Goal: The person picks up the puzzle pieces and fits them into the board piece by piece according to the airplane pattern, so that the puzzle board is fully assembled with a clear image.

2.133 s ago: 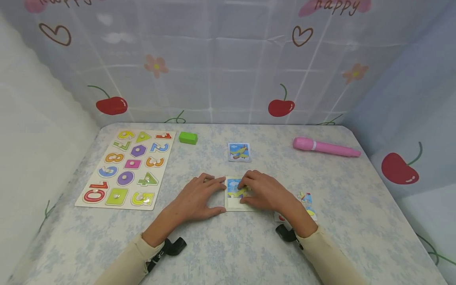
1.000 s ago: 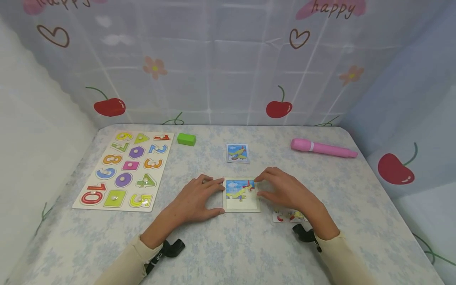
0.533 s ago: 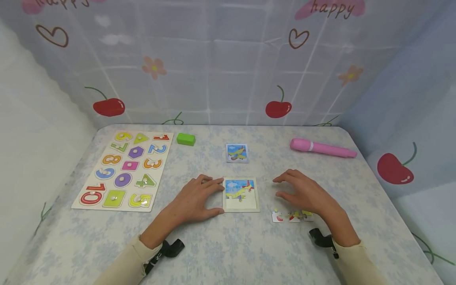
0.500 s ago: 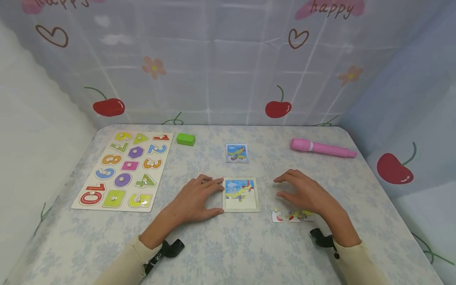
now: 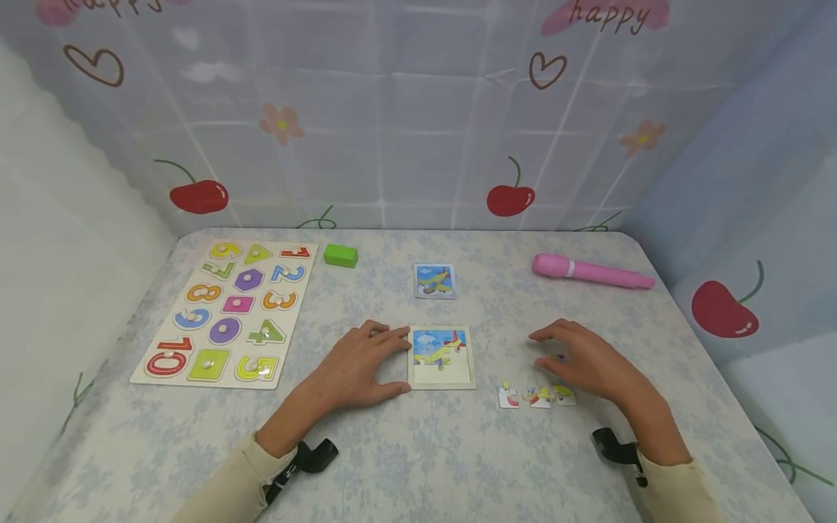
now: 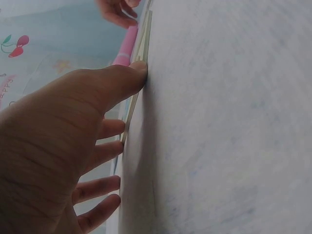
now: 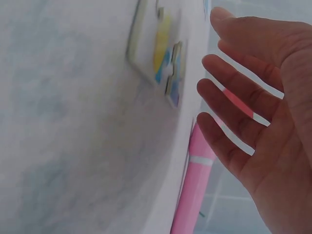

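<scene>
My left hand (image 5: 356,367) rests at the left side of a small jigsaw tray (image 5: 445,376). Its thumb and fingertips touch the tray's edge (image 6: 147,36) in the left wrist view. Pieces in the tray's upper part form blue sky and part of a yellow plane; the lower part is bare cream. My right hand (image 5: 598,363) hovers to the right with fingers spread and nothing between them. Loose jigsaw pieces (image 5: 508,397) lie in a row below and left of it. Another piece (image 7: 175,73) shows close to the fingers in the right wrist view, mostly hidden from the head view.
A picture card (image 5: 434,281) with a plane lies beyond the tray. To the left are a number and shape board (image 5: 216,327) and a green block (image 5: 341,256). A pink stick-like object (image 5: 593,272) lies at the back right, before the patterned curtain (image 5: 431,131).
My right hand has left the tray, uncovering a piece with a red tail at its upper right, and moved right over the loose pieces. My left hand has stayed put.
</scene>
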Action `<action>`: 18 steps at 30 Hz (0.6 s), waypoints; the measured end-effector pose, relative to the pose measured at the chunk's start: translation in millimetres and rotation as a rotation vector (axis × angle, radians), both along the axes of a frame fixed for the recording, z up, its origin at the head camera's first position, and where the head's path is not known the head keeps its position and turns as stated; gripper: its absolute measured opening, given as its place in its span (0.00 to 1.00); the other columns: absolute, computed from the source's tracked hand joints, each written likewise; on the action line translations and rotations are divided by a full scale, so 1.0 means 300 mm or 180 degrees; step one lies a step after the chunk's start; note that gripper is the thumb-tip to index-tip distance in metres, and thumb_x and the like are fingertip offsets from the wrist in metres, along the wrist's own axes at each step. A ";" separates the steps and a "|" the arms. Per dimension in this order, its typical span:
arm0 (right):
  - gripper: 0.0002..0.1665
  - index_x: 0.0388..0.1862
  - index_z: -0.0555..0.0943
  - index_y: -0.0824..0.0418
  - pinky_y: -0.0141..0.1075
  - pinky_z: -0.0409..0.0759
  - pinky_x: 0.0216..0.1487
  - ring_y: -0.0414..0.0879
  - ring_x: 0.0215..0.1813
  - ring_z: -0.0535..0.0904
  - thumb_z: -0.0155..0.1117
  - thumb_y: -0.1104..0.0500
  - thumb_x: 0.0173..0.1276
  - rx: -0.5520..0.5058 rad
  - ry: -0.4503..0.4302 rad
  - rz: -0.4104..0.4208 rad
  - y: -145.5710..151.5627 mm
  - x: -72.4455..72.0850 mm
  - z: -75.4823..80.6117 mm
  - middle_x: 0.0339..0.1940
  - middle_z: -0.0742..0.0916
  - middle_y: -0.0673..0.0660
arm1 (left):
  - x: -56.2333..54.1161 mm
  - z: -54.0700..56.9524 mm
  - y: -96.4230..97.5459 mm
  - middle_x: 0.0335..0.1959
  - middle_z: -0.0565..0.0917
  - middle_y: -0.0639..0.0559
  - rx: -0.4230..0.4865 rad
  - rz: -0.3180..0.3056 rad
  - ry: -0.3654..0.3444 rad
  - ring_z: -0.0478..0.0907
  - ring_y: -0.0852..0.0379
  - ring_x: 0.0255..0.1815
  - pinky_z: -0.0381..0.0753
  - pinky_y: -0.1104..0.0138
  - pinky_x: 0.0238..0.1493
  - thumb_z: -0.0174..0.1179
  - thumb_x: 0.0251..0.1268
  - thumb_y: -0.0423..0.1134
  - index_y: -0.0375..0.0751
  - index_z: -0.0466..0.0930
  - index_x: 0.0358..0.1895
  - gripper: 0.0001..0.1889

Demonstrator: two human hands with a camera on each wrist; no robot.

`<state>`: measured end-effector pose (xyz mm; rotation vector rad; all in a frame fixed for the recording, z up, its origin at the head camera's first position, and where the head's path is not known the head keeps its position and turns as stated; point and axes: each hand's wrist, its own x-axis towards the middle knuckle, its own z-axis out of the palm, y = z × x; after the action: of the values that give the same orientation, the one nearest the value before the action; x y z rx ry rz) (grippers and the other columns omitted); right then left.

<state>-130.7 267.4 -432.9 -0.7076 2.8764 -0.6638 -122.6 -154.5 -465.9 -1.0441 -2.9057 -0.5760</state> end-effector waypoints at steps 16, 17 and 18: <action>0.18 0.55 0.89 0.59 0.56 0.84 0.57 0.54 0.56 0.84 0.81 0.62 0.66 -0.0001 0.0127 0.0005 0.096 0.029 -0.042 0.53 0.87 0.54 | -0.003 -0.008 0.002 0.80 0.74 0.55 0.0038 0.0011 -0.0002 0.72 0.49 0.73 0.77 0.47 0.64 0.73 0.65 0.63 0.51 0.82 0.71 0.35; 0.18 0.54 0.90 0.59 0.55 0.84 0.56 0.54 0.56 0.84 0.81 0.62 0.66 -0.0007 0.0149 0.0011 0.098 0.029 -0.044 0.53 0.87 0.53 | -0.003 -0.008 0.002 0.80 0.74 0.55 0.0037 0.0010 -0.0002 0.72 0.49 0.73 0.77 0.47 0.64 0.73 0.65 0.63 0.51 0.82 0.71 0.35; 0.18 0.53 0.90 0.59 0.55 0.84 0.56 0.54 0.56 0.84 0.81 0.62 0.65 -0.0012 0.0172 0.0014 0.099 0.030 -0.045 0.53 0.87 0.53 | -0.003 -0.009 0.002 0.80 0.74 0.55 0.0037 0.0011 -0.0001 0.72 0.49 0.73 0.77 0.47 0.64 0.73 0.65 0.63 0.51 0.82 0.71 0.35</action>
<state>-121.8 297.2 -446.3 -0.7435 2.9222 -0.6598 -123.4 -153.8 -468.5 -1.0376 -2.9001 -0.5921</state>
